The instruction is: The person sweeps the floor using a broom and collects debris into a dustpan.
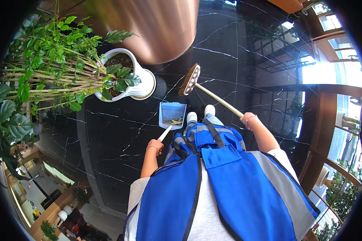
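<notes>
My left hand (155,146) is closed round the pale handle of a blue dustpan (172,110). Dry leaves and some debris (175,121) lie inside the pan, which is down at the floor in front of my feet. The light wooden stick of a broom (219,99) is gripped in my right hand (250,119). Its brown-bristled head (189,80) is at the floor, ahead of the dustpan and a little to its right, apart from it.
A tall leafy plant grows from a white pot (142,82) at the left. Beyond it stands a wide copper-coloured column (157,28). The floor (120,120) is glossy black with white veins. Wood-framed windows (321,120) line the right side.
</notes>
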Tool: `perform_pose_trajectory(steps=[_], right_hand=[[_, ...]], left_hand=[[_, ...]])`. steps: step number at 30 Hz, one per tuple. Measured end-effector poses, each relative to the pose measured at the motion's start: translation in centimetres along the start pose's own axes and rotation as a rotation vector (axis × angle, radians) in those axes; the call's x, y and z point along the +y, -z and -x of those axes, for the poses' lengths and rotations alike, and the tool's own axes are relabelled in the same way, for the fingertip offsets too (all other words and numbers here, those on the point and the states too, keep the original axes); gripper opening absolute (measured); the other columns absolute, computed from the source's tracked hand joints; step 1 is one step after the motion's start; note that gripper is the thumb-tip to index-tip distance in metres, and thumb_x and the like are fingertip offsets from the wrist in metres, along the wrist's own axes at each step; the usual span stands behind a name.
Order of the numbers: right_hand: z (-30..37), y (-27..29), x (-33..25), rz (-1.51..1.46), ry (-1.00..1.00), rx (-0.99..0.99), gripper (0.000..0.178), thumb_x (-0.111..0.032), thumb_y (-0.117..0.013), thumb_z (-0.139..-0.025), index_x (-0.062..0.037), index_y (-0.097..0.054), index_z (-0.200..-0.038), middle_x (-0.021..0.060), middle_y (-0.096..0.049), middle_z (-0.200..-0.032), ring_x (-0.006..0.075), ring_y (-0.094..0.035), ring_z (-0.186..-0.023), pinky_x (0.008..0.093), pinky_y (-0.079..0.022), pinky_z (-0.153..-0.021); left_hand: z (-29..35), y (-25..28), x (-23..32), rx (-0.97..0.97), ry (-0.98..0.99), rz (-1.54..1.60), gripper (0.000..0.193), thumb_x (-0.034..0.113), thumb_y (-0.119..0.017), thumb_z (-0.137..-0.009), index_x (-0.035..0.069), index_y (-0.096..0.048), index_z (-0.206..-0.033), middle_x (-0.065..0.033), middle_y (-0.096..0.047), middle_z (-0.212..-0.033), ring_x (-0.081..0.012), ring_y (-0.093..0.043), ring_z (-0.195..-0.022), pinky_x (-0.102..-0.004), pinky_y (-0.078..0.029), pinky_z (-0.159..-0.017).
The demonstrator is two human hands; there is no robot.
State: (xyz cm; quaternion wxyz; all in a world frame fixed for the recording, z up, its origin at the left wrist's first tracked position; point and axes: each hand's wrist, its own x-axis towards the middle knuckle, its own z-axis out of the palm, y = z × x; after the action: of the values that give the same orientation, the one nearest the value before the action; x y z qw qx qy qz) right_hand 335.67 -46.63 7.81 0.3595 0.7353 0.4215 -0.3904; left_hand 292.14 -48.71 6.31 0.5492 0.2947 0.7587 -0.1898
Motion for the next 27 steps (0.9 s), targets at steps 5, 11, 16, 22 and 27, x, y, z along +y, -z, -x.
perform_pose_trajectory(steps=[5,11,16,22,27], right_hand=[[3.3,2.8,-3.2,-0.057,0.056,0.18,0.025,-0.023,-0.05,-0.073,-0.0032,-0.06,-0.083,0.013,-0.059,-0.085,0.0247,-0.057,-0.081,0.0342,-0.043,-0.074],[3.8,6.7,-7.6,0.115,0.282,0.307,0.03,-0.03,-0.052,-0.074,-0.002,-0.059,-0.085,0.0141,-0.058,-0.085,0.0257,-0.056,-0.083,0.0356,-0.043,-0.075],[-0.8,9.9,-13.3,0.3,0.386,0.452,0.023,-0.024,-0.052,-0.074,-0.0075,-0.059,-0.088,0.0112,-0.059,-0.085,0.0251,-0.057,-0.082,0.0358,-0.043,-0.075],[-5.7,12.9,-12.7,0.419,0.246,0.29,0.026,-0.024,-0.049,-0.076,-0.0095,-0.057,-0.096,0.0099,-0.058,-0.093,0.0239,-0.055,-0.089,0.0343,-0.042,-0.079],[-9.1,10.4,-3.0,0.215,0.253,0.185,0.038,-0.037,-0.042,-0.08,-0.0064,-0.055,-0.098,0.0115,-0.055,-0.098,0.0247,-0.052,-0.093,0.0344,-0.042,-0.078]], left_hand=[[-0.5,-1.0,-2.3,0.021,0.011,0.041,0.022,0.013,-0.042,-0.072,-0.003,-0.052,-0.06,-0.009,-0.049,-0.047,-0.0182,-0.051,-0.037,-0.0296,-0.038,-0.033],[-0.7,-3.6,-6.5,0.146,-0.133,-0.17,0.023,0.016,-0.044,-0.071,-0.002,-0.057,-0.079,-0.0144,-0.056,-0.057,-0.0233,-0.057,-0.048,-0.033,-0.045,-0.049],[0.7,-3.9,-6.8,0.198,-0.136,-0.152,0.023,0.019,-0.052,-0.07,-0.001,-0.056,-0.08,-0.0152,-0.057,-0.065,-0.0245,-0.057,-0.051,-0.0336,-0.044,-0.051],[3.0,-5.0,-3.9,0.17,0.013,0.101,0.02,0.016,-0.053,-0.069,-0.003,-0.052,-0.073,-0.0107,-0.05,-0.05,-0.0181,-0.05,-0.037,-0.0304,-0.039,-0.036],[4.8,-7.1,-2.4,0.214,0.098,0.219,0.018,0.016,-0.054,-0.069,-0.002,-0.052,-0.07,-0.0071,-0.047,-0.046,-0.0145,-0.044,-0.032,-0.027,-0.035,-0.031]])
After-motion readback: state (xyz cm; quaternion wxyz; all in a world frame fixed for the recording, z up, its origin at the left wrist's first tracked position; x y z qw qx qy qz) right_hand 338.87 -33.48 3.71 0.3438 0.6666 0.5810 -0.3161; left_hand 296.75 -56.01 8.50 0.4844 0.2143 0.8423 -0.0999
